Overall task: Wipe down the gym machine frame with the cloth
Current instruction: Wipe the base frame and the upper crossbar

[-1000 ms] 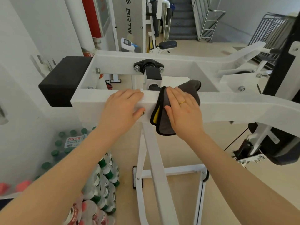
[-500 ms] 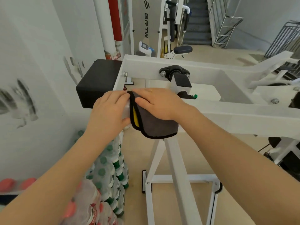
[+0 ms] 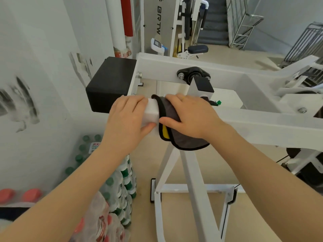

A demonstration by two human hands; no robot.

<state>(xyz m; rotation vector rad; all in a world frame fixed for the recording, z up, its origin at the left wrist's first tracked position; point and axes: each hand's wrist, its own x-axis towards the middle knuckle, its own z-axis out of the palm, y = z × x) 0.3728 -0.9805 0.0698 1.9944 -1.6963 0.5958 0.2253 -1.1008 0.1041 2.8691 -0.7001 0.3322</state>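
A white gym machine frame (image 3: 262, 124) runs across the view, its near horizontal beam at chest height. A grey cloth (image 3: 185, 138) with black trim and a yellow tag drapes over that beam near its left end. My right hand (image 3: 190, 116) presses flat on top of the cloth, thumb on the beam's front face. My left hand (image 3: 127, 117) grips the beam's left end just beside the cloth, fingers over the top, thumb underneath. A black pad (image 3: 110, 86) sits behind my left hand at the frame's left end.
Shrink-wrapped packs of water bottles (image 3: 120, 180) are stacked on the floor at lower left against the white wall (image 3: 35, 84). The frame's white legs (image 3: 192, 189) stand below the beam. A black pivot bracket (image 3: 194, 75) sits on the far beam. Other machines and stairs (image 3: 213, 23) lie behind.
My right hand has slid the cloth left along the beam until it sits next to my left hand. My left hand has stayed near the beam's left end. The view has shifted left.
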